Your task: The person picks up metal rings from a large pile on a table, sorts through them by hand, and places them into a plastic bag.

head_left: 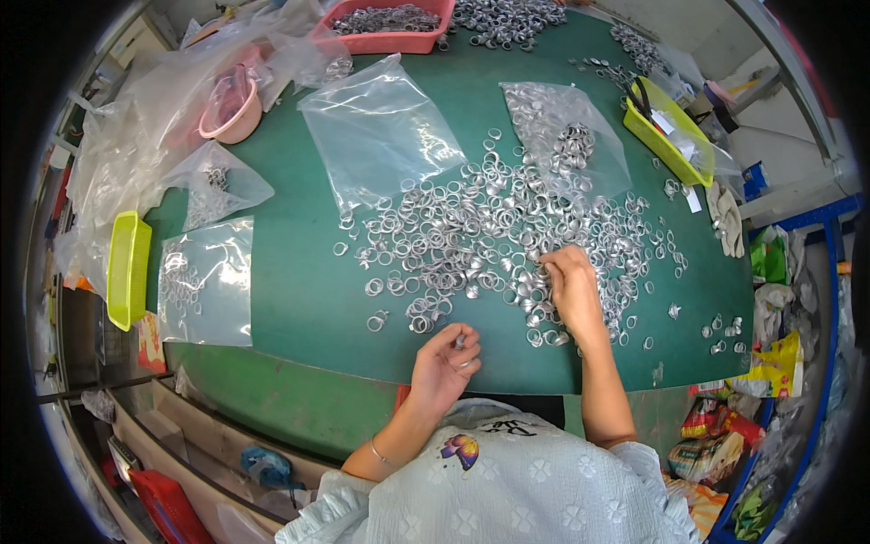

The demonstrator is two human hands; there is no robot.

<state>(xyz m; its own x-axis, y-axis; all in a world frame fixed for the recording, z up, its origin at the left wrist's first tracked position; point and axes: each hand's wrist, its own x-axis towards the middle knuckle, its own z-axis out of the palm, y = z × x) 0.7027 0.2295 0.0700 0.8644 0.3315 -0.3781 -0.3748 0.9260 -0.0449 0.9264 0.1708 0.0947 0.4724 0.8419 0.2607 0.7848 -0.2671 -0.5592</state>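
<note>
Green felt-covered tabletop, workshop setting; cluttered floor with bags along the right edge, shelving to the left. A wide scatter of small silver metal rings covers the tabletop's centre, reaching toward the right edge. Clear plastic bags lie toward the far and left edges, some with rings inside. Yellow plastic tray at the left edge, another yellow tray near the far right corner, pink plastic basket of rings at the far edge, cut off by the frame.

Left hand at the near edge, fingers pinched together on one small silver ring; too small to tell its axis or which way it faces. Right hand lies palm down on the scatter, fingertips on the rings; whether it grips any is hidden.
</note>
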